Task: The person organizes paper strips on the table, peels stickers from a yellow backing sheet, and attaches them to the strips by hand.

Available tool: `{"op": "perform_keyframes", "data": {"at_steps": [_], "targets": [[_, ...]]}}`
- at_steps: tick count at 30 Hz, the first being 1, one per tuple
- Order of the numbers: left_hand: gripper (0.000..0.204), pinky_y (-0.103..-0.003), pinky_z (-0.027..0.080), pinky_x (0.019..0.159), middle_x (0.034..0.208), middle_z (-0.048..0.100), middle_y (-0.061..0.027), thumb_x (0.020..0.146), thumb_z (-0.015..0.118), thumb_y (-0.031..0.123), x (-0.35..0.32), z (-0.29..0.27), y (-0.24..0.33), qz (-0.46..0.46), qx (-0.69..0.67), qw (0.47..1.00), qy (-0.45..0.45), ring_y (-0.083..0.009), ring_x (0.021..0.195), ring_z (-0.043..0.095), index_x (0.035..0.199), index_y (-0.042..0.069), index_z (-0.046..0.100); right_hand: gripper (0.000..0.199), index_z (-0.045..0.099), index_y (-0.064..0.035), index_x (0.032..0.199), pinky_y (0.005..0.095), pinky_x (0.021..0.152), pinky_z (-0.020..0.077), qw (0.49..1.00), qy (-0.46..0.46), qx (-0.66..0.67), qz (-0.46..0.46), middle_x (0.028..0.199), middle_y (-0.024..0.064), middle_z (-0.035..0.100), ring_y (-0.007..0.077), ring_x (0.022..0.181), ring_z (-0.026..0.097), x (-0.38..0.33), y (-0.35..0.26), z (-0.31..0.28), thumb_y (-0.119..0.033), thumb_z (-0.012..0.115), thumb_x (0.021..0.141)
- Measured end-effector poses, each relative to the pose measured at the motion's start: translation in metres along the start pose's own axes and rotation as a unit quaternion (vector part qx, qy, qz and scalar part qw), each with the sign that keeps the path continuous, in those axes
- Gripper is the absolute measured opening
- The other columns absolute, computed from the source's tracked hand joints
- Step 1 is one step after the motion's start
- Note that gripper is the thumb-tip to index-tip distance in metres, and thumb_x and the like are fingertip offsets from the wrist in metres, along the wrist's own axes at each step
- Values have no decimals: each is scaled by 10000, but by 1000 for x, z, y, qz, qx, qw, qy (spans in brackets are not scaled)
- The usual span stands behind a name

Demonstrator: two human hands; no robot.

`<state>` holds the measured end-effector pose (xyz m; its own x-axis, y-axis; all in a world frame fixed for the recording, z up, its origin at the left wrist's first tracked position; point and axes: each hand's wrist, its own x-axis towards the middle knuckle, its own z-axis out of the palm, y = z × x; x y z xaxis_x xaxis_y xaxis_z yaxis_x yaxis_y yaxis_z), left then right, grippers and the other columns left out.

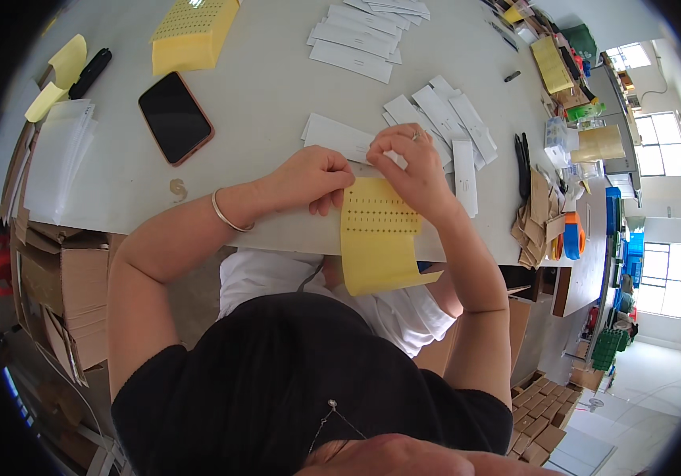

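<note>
A yellow sheet of small dark-marked labels (380, 214) hangs over the table's near edge, its lower end curling above my lap. My left hand (313, 178) is closed in a pinch on the sheet's upper left corner. Over the sheet's upper right side is my right hand (413, 163), thumb and forefinger drawn together; whatever they hold is too small to make out. Just beyond the hands lies a flat white packet (332, 136), partly covered by my right hand. Several more flat white packets (444, 111) are fanned out to the right of it.
A dark-screened phone (175, 119) lies left of my hands. Behind it is a stack of yellow label sheets (191, 36). More white packets (360, 36) lie at the back. Scissors with black handles (523, 163), cardboard pieces (537, 218) and tape rolls (572, 236) sit at the right.
</note>
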<state>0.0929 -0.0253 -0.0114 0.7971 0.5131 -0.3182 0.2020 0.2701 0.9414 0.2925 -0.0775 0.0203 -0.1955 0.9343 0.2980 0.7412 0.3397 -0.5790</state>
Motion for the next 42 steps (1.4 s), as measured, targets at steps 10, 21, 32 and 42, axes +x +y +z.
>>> {"op": "perform_keyframes", "data": {"at_steps": [10,21,32,42], "targets": [[225,-242,465,438,651,624,-57,854,545,187,-3,2,2,7,72,997,-28,-108,491,587,806,-19,623,417,550,-129,1167,421,933,338,997,-25,-69,22,952,66,649,292,985,570,12,24,18,-169,701,780],[234,-237,456,441,642,620,-47,867,577,204,-3,1,2,28,64,997,-31,-96,490,577,775,-8,613,529,540,-110,1195,432,972,309,960,29,-251,117,1037,102,646,290,1027,576,-2,43,-35,-173,751,714],[230,-232,459,449,688,641,-61,916,494,183,1,-1,0,8,27,999,-25,-104,497,580,813,3,593,119,681,-130,822,473,967,327,981,-28,-142,-129,873,-38,636,190,922,567,-20,-9,1,-171,749,734],[233,-242,462,442,682,638,-79,913,497,178,1,-1,-3,-2,13,1000,-4,-123,480,576,822,-16,588,37,655,-85,792,378,931,349,1000,-13,-8,-4,906,28,645,236,935,557,6,-3,-2,-100,686,778]]}}
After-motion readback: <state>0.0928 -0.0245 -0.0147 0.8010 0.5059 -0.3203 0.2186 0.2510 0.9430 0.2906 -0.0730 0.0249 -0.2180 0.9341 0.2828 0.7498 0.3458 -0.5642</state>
